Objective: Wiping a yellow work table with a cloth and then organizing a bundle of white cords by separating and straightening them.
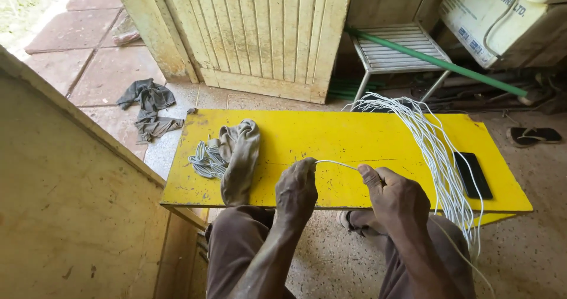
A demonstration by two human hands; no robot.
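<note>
The left hand (297, 191) and the right hand (394, 195) are both pinched shut on one thin white wire (338, 164). The wire runs tight between them, just above the near edge of the yellow table (331, 136). From the right hand it goes on to a big bunch of white wires (440, 157) that lies across the table at about 2 o'clock from the hands and hangs off the near edge.

The wire looks light and thin. I think it bends easily but springs back a bit, so it is not floppy like string. It may be smooth and slip through fingers, so a tight pinch near the end looks like the best hold. The bunch could tangle if it is pulled fast.

At 10 o'clock from the hands a gray cloth (239, 157) lies on the table, touching a small coil of wire (204, 159). A black phone (473, 175) lies flat at 3 o'clock, just beside the bunch.

At 1 o'clock, far back, a big white box (478, 15) leans tilted. It has blue letters on its side. A green pipe (437, 63) slants over a white slatted stool (396, 48) in front of it. A gray rag (147, 107) lies on the floor at 11 o'clock, and a black sandal (533, 135) at 2 o'clock.
</note>
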